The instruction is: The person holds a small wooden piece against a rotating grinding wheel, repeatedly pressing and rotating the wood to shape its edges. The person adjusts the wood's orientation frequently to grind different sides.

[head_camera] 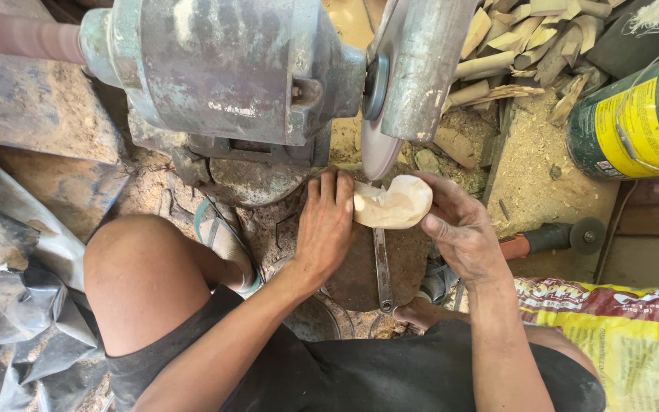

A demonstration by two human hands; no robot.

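Both my hands hold a pale carved piece of wood (394, 203) just under the sanding disc (379, 145) of a grey bench grinder (223, 69). My left hand (326, 229) grips the piece's left end with its fingers pointing up. Around the right end curls my right hand (459, 225), thumb below the wood. The top of the piece sits close to the disc's lower edge; whether they touch I cannot tell. A metal guard (421, 61) covers the upper part of the disc.
A heap of wood offcuts (528, 46) and sawdust lies behind the disc. At the right stand a green and yellow can (638, 122), a small power tool (558, 238) and a printed sack (619, 328). A wrench (381, 267) lies on the ground under my hands. My bare knee (139, 275) and sandal (223, 236) are at the left, by black plastic sheeting (17, 320).
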